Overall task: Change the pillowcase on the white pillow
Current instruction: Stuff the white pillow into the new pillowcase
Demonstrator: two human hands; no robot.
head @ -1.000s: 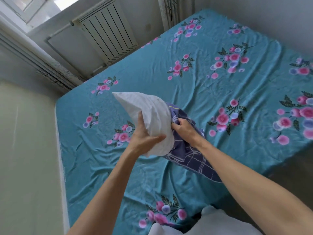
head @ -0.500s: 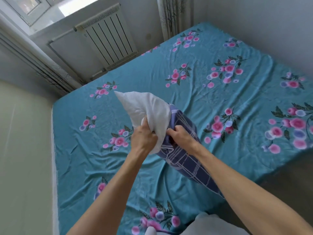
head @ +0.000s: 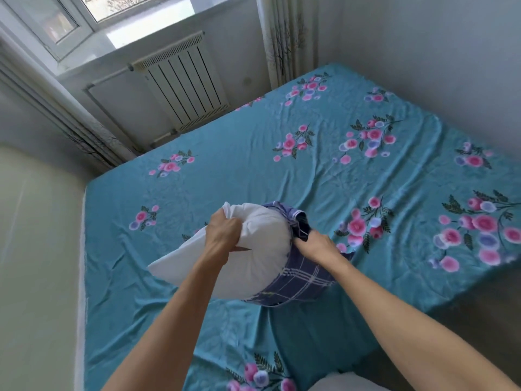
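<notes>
A white pillow (head: 253, 249) is held above the bed, its bare left half sticking out toward the lower left. A blue plaid pillowcase (head: 298, 280) covers its right end, bunched around the middle of the pillow. My left hand (head: 222, 232) is clenched on the top edge of the bare pillow. My right hand (head: 315, 245) grips the bunched rim of the pillowcase on the pillow's right side.
The bed wears a teal sheet with pink flowers (head: 310, 170) and fills most of the view. A white radiator (head: 183, 88) stands under the window at the back. A pale wall (head: 33, 249) runs along the left. Something white (head: 352, 383) shows at the bottom edge.
The pillow has turned from pointing up-left to lying more level, with more white showing. My left hand moved up onto its top edge. The view tilted up toward the window.
</notes>
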